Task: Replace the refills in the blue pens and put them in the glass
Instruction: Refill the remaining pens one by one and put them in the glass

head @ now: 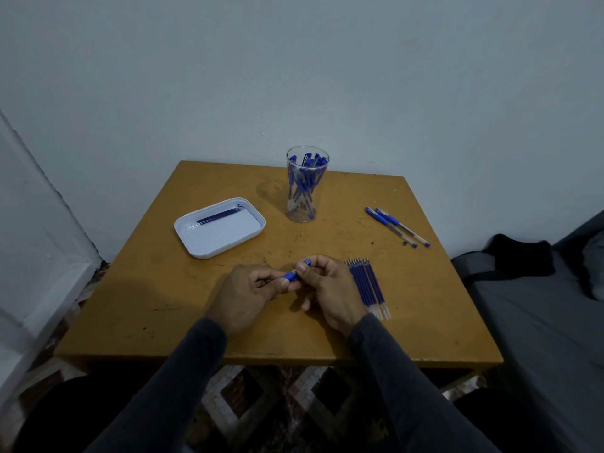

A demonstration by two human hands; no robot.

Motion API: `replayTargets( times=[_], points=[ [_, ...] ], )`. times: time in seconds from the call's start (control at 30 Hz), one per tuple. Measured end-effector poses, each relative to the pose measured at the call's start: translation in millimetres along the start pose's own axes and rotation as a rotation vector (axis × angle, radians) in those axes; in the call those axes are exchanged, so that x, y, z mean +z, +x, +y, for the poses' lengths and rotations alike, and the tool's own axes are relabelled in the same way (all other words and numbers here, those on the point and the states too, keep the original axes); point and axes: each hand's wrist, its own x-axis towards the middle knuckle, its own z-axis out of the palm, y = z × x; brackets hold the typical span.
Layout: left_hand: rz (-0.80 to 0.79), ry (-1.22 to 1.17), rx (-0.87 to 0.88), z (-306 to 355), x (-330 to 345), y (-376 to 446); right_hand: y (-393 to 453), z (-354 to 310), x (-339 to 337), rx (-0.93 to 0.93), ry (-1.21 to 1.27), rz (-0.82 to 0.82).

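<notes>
Over the near middle of the table (137, 289), the left hand (243, 297) and the right hand (330, 294) both pinch one blue pen (295, 273), each closed around an end so only its blue middle shows between the fingertips. This looks like the twisting step, either opening the barrel or closing it over a new refill; which one cannot be told. The next move likely calls for a steady grip and a pull or push along the pen's length. Just right of the right hand lies a row of fresh refills (369, 287). Farther back stand the glass (305, 184), already holding pens, a white tray (219, 228) with a used refill, and two loose pens (397, 227).
</notes>
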Motion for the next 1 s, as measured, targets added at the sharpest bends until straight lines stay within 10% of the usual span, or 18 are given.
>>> replayTargets(
  times=[0.37, 0.63, 1.0],
  points=[
    [-0.010, 0.028, 0.042, -5.2, -0.6, 2.0, 1.3, -3.0, -1.6, -0.009, 0.164, 0.017],
    [0.290, -0.103, -0.030, -2.4, 11.1, -4.6, 4.7, -0.1, -0.4, 0.001, 0.238, 0.235],
    [0.364, -0.106, 0.009, -7.3, 8.6, -7.4, 17.0, 1.1, 23.2, -0.164, -0.965, 0.339]
  ],
)
